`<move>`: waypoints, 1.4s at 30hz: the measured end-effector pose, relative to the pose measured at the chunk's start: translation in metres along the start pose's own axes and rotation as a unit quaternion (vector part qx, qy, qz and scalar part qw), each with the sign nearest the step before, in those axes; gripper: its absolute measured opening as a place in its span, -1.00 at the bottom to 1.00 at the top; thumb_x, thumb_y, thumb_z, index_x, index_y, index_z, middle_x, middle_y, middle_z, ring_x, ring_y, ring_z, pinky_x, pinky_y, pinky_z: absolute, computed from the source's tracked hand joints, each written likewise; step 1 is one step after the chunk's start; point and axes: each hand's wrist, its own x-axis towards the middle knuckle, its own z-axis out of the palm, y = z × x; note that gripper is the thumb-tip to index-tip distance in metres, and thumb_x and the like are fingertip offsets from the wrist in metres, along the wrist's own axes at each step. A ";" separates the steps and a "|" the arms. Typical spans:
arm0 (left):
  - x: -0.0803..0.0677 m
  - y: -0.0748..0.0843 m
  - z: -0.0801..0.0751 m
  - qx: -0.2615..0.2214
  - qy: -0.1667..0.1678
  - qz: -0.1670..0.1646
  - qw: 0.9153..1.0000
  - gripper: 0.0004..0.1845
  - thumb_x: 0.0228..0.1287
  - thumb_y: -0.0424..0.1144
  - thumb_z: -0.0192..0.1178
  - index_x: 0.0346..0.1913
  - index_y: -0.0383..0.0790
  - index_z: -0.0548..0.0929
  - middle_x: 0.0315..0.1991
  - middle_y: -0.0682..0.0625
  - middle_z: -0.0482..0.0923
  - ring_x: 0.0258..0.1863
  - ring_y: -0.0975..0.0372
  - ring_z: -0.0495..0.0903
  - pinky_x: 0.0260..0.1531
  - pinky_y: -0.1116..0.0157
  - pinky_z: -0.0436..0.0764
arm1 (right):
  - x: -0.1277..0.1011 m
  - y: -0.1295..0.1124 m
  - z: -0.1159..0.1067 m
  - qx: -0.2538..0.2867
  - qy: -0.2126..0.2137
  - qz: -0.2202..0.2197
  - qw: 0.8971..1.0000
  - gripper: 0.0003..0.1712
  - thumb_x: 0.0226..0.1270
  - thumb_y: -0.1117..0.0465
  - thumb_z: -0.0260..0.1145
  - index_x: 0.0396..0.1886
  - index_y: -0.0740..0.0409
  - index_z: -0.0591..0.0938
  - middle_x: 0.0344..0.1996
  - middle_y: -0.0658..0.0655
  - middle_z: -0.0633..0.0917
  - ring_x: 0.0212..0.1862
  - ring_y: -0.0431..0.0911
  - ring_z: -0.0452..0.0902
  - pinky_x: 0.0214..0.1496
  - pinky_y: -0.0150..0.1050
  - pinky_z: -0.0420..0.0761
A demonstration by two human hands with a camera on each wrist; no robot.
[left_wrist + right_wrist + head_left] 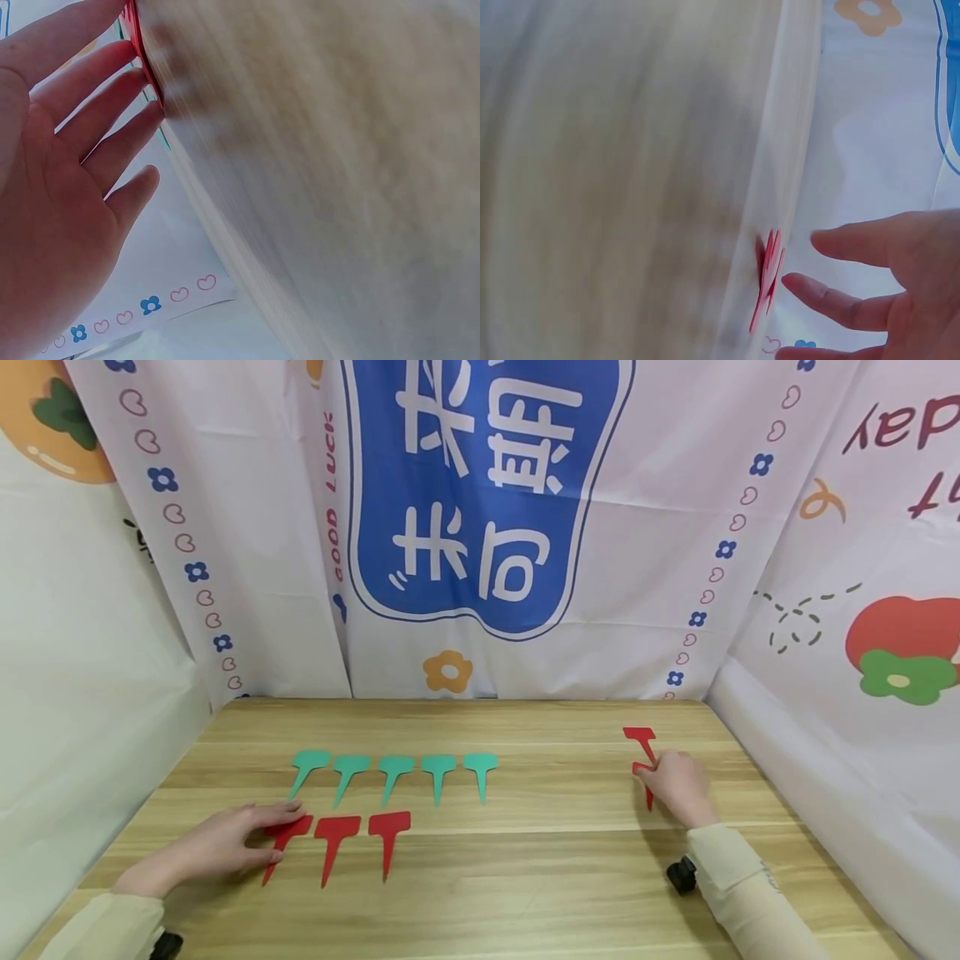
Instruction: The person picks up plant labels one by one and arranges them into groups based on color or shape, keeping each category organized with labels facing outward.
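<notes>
Several green T-shaped tags [395, 768] lie in a row on the wooden table [525, 868]. In front of them sit three red tags. My left hand [247, 837] rests with straight fingers on the leftmost red tag [291, 829]; the other two [337, 832] [388, 827] lie free beside it. In the left wrist view the fingers [112, 127] touch that red tag's edge [141, 49]. At the right, my right hand [677, 783] touches a red tag [641, 768], and another red tag [640, 737] lies just behind it. In the right wrist view its fingers [855, 244] are spread beside the red tags [769, 271].
Printed cloth backdrops [480, 527] close off the table at the back and both sides. A black wrist mount [681, 874] sits on my right sleeve. Bare wood lies between the two groups of tags.
</notes>
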 end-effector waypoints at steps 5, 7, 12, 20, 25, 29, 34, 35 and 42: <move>0.000 0.001 -0.001 -0.003 -0.005 0.001 1.000 -0.37 0.09 0.15 0.28 0.23 -0.01 0.54 0.28 -0.06 0.45 0.22 -0.10 0.45 0.18 -0.14 0.29 | -0.001 0.002 -0.002 -0.041 -0.025 0.037 0.998 -0.48 0.14 -0.10 0.37 -0.77 0.12 0.42 -0.68 0.11 0.40 -0.54 -0.01 0.35 -0.61 -0.29 0.29; 0.000 0.001 -0.001 -0.004 -0.005 0.001 1.000 -0.37 0.10 0.15 0.28 0.23 -0.01 0.54 0.28 -0.07 0.45 0.22 -0.10 0.45 0.18 -0.14 0.29 | -0.001 0.003 -0.003 -0.050 -0.033 0.043 0.997 -0.48 0.10 -0.11 0.39 -0.77 0.12 0.43 -0.65 0.13 0.41 -0.50 0.02 0.36 -0.58 -0.27 0.32; 0.000 0.001 -0.001 -0.004 -0.002 0.000 1.000 -0.38 0.09 0.13 0.29 0.23 -0.01 0.54 0.28 -0.06 0.45 0.22 -0.10 0.44 0.18 -0.13 0.28 | -0.003 0.003 -0.005 -0.054 -0.038 0.045 0.997 -0.49 0.07 -0.11 0.41 -0.75 0.14 0.44 -0.63 0.16 0.42 -0.43 0.08 0.36 -0.52 -0.21 0.36; 0.000 0.002 -0.001 -0.007 -0.001 -0.001 1.000 -0.38 0.09 0.13 0.30 0.22 -0.01 0.54 0.28 -0.07 0.45 0.22 -0.11 0.44 0.18 -0.13 0.27 | -0.003 0.002 -0.008 -0.054 -0.047 0.057 0.996 -0.51 0.07 -0.10 0.40 -0.72 0.15 0.47 -0.57 0.20 0.46 -0.36 0.13 0.38 -0.47 -0.16 0.41; 0.001 0.001 -0.002 -0.012 -0.003 0.003 1.000 -0.38 0.08 0.10 0.31 0.22 -0.03 0.54 0.28 -0.08 0.45 0.22 -0.12 0.44 0.18 -0.17 0.28 | -0.003 0.003 -0.011 -0.047 -0.051 0.062 0.996 -0.56 0.04 -0.03 0.43 -0.67 0.17 0.47 -0.56 0.20 0.47 -0.37 0.12 0.39 -0.45 -0.12 0.43; 0.001 0.001 -0.002 -0.013 -0.006 0.004 1.000 -0.38 0.08 0.10 0.31 0.22 -0.04 0.54 0.28 -0.09 0.45 0.21 -0.13 0.44 0.18 -0.18 0.28 | -0.002 0.003 -0.013 -0.038 -0.063 0.072 0.995 -0.59 0.01 0.02 0.45 -0.65 0.19 0.47 -0.52 0.23 0.48 -0.30 0.18 0.39 -0.36 -0.04 0.45; 0.001 0.001 -0.001 -0.011 -0.008 0.000 1.000 -0.37 0.09 0.12 0.30 0.23 -0.03 0.54 0.29 -0.08 0.44 0.22 -0.12 0.44 0.18 -0.17 0.28 | 0.001 0.003 -0.015 -0.039 -0.084 0.075 0.993 -0.64 0.02 0.05 0.44 -0.50 0.27 0.57 -0.29 0.42 0.55 -0.14 0.32 0.38 -0.22 0.11 0.48; 0.001 0.001 -0.002 -0.011 -0.009 -0.001 1.000 -0.37 0.09 0.12 0.30 0.23 -0.03 0.54 0.29 -0.08 0.44 0.22 -0.12 0.44 0.18 -0.17 0.28 | 0.002 0.004 -0.016 -0.039 -0.088 0.076 0.992 -0.64 0.03 0.06 0.43 -0.47 0.28 0.58 -0.25 0.44 0.55 -0.12 0.33 0.37 -0.20 0.12 0.48; 0.000 0.002 -0.001 -0.008 -0.008 -0.002 1.000 -0.38 0.09 0.12 0.30 0.23 -0.02 0.54 0.28 -0.08 0.44 0.21 -0.12 0.44 0.18 -0.17 0.29 | 0.005 0.005 -0.014 -0.038 -0.097 0.088 0.991 -0.63 0.03 0.07 0.42 -0.39 0.31 0.60 -0.21 0.47 0.54 -0.12 0.32 0.36 -0.18 0.12 0.49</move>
